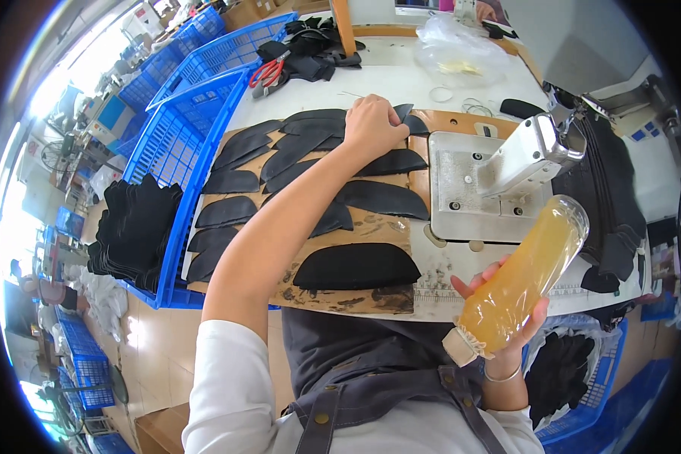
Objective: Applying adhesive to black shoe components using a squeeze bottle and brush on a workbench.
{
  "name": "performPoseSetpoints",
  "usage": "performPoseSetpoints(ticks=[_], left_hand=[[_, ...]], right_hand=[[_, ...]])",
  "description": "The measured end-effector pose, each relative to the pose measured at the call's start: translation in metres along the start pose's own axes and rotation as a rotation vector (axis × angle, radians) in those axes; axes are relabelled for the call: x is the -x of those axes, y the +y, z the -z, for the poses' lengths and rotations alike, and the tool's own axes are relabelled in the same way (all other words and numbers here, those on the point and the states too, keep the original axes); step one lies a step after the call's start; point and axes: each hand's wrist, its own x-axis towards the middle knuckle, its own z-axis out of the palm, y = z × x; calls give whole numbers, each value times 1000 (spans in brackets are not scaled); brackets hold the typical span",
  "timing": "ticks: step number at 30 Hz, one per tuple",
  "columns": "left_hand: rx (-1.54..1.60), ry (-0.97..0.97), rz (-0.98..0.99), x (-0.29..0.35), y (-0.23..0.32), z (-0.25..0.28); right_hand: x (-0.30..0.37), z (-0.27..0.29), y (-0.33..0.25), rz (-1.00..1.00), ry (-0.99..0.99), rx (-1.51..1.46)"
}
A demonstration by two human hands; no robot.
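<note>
My left hand reaches across the board to its far edge, fingers bent and pinched at a small dark curved piece; the fingertips are partly hidden. Rows of black curved pieces lie on the brown, stained board under and around my left forearm. One thicker black piece rests at the near edge. In my right hand is a clear bottle of amber liquid. It tilts with its pale, cloth-wrapped mouth pointing down and left, off the table's front edge.
A white sewing machine head stands right of the board. Blue baskets flank the table's left side, beside stacked black pieces. Red-handled scissors and black scraps lie at the back, with a plastic bag farther right.
</note>
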Motion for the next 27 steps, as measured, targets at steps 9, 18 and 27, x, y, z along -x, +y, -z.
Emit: performPoseSetpoints(ticks=[9,18,27], left_hand=[[-85,-234,-225,-5,14,5],[-407,-122,-266,4,17,6],[-264,-1,-369,36,19,58]], right_hand=[[0,12,-2,0,6,-33],[1,10,-2,-2,28,-12],[4,3,1,10,40,12]])
